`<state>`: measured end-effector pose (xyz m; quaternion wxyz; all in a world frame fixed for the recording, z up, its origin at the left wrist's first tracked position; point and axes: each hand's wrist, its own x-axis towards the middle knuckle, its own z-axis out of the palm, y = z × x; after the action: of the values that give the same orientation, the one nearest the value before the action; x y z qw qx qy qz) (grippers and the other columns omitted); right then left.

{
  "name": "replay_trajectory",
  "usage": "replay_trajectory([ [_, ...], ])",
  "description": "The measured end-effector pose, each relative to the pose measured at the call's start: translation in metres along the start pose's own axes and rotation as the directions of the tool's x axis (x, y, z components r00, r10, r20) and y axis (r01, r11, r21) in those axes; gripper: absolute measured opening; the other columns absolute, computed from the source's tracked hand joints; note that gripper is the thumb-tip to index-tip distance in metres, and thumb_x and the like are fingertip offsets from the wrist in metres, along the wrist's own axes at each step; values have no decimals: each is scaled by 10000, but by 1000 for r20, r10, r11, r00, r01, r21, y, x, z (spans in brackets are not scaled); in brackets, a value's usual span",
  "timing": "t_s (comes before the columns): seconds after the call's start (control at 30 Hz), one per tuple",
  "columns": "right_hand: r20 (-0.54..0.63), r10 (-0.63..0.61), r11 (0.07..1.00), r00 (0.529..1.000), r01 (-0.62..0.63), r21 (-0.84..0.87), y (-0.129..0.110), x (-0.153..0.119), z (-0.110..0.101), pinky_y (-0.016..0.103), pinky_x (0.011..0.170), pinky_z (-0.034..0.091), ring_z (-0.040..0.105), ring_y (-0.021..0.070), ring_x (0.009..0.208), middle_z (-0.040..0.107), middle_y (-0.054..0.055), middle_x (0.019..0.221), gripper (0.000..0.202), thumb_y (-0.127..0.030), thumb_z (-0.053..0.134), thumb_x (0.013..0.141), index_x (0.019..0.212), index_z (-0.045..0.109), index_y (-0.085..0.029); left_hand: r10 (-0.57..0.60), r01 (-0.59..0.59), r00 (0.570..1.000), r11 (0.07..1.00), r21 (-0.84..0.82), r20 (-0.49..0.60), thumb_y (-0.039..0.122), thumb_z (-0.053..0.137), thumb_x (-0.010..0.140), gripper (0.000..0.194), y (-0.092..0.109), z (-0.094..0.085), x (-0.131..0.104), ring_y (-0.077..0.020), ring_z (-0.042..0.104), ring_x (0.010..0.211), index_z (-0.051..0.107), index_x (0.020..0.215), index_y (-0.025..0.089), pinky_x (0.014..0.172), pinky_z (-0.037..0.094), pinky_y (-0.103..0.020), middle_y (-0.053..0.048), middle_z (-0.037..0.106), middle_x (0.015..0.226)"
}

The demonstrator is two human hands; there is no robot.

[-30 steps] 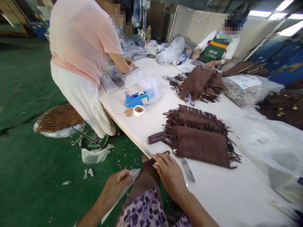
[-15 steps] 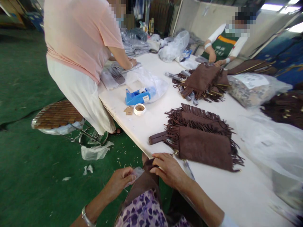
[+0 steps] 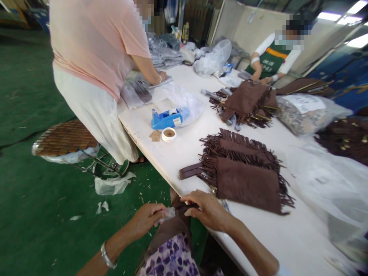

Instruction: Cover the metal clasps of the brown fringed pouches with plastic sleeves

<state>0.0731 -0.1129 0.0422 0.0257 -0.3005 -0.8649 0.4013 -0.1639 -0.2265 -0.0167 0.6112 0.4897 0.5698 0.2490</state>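
Note:
My left hand [image 3: 148, 219] pinches a small piece of clear plastic [image 3: 169, 213] at the table's near edge. My right hand [image 3: 208, 210] grips the dark brown strap [image 3: 188, 207] that hangs down over my lap, just right of the plastic. Both hands nearly touch. A stack of brown fringed suede bags [image 3: 244, 172] lies on the white table [image 3: 189, 145] right beyond my right hand, with a strap end [image 3: 190, 171] sticking out to the left.
A blue tape dispenser [image 3: 165, 119] and a tape roll [image 3: 168, 134] sit further left. A person in a pink top [image 3: 94, 46] leans over the table's left edge by a stool [image 3: 64, 140]. Another person [image 3: 270, 61] sits at the far end. More fringed bags [image 3: 244, 101] and plastic bags [image 3: 330, 180] lie around.
My hands have drawn closer together at the table edge, the left one rising with the plastic toward the strap. The view has shifted slightly.

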Motion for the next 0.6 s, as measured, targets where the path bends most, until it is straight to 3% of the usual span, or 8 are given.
replay_trajectory([
  [0.23, -81, 27, 1000, 996, -27, -10, -5, 3, 0, 292, 817, 419, 582, 178, 937, 689, -12, 963, 175, -238, 645, 868, 1039, 666, -272, 26, -20, 998, 995, -98, 60, 563, 490, 880, 461, 1, -1, -1, -143, 510, 620, 658, 820, 138, 565, 360, -231, 2, 572, 661],
  [0.6, -79, 27, 999, 997, -28, -22, -7, -2, 3, 288, 820, 420, 573, 179, 940, 687, -12, 970, 170, -239, 652, 863, 1031, 664, -267, 11, -13, 1000, 997, -78, -15, 542, 489, 886, 447, 0, 2, 0, -121, 485, 556, 630, 749, 140, 541, 337, -230, 12, 579, 629],
])
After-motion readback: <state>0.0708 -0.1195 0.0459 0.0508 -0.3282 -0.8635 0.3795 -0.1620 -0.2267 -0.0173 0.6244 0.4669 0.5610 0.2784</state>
